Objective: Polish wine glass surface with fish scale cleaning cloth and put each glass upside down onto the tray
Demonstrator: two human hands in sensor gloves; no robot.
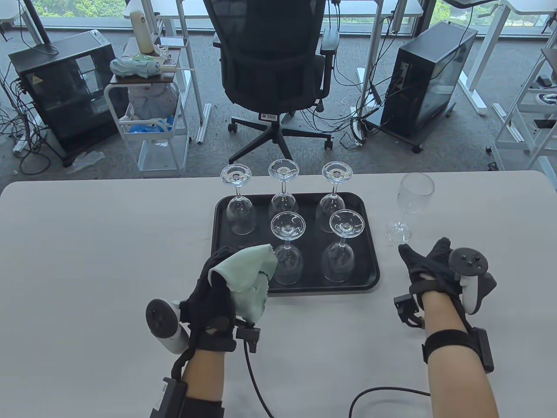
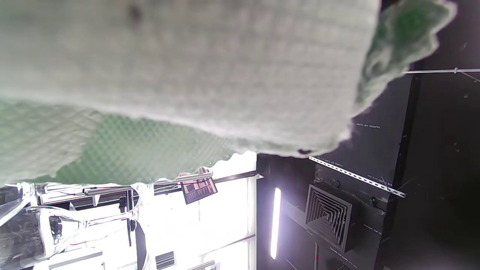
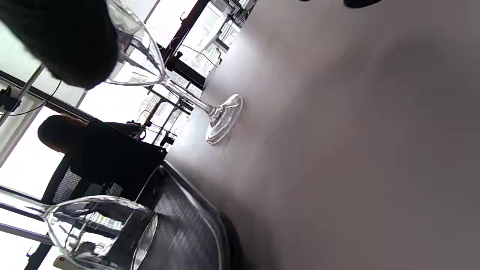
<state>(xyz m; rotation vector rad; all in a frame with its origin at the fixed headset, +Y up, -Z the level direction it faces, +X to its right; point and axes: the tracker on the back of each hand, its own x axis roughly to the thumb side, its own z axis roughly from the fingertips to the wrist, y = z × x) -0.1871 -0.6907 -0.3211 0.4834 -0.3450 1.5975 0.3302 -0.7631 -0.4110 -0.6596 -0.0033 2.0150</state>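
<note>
A black tray (image 1: pixel 217 226) in mid-table carries several wine glasses upside down, among them one at the front middle (image 1: pixel 287 252) and one at the front right (image 1: pixel 341 250). One upright wine glass (image 1: pixel 411 204) stands on the table right of the tray; its foot (image 3: pixel 223 120) shows in the right wrist view. My left hand (image 1: pixel 217 287) holds the pale green cloth (image 1: pixel 248 278) at the tray's front left corner; the cloth (image 2: pixel 187 75) fills the left wrist view. My right hand (image 1: pixel 428 265) hovers just below the upright glass, fingers spread, touching nothing.
The white table (image 1: pixel 87 261) has a rounded far edge. Beyond it stand an office chair (image 1: pixel 274 65), a small white cart (image 1: pixel 148 113) and two computer towers. A black cable (image 1: pixel 256 383) trails from my left wrist across the near table.
</note>
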